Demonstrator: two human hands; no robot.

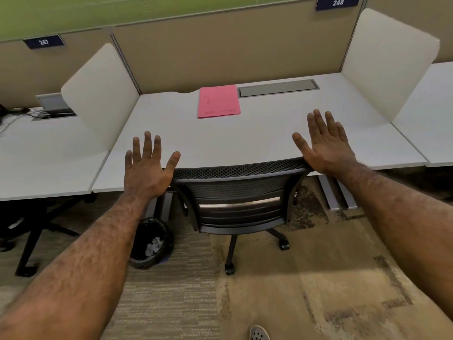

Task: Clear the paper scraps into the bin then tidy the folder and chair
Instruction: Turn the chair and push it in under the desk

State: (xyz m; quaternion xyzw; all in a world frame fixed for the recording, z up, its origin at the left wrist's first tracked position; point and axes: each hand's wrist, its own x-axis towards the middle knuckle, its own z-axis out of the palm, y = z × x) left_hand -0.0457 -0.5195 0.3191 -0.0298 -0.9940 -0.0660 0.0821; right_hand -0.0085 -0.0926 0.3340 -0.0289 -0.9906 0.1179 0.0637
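Hands: the left hand (147, 168) and right hand (326, 143) are spread flat, empty, at the chair (237, 192) back's corners. Any last push should be even, keeping it square under the desk (269, 133). Scraps (153, 246) lie in the bin (149, 261); the pink folder (218, 101) sits at the desk's rear.

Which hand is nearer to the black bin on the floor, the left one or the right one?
The left. The left hand is open above the bin, just left of the chair. The right hand is open at the chair's far corner, across from the bin.
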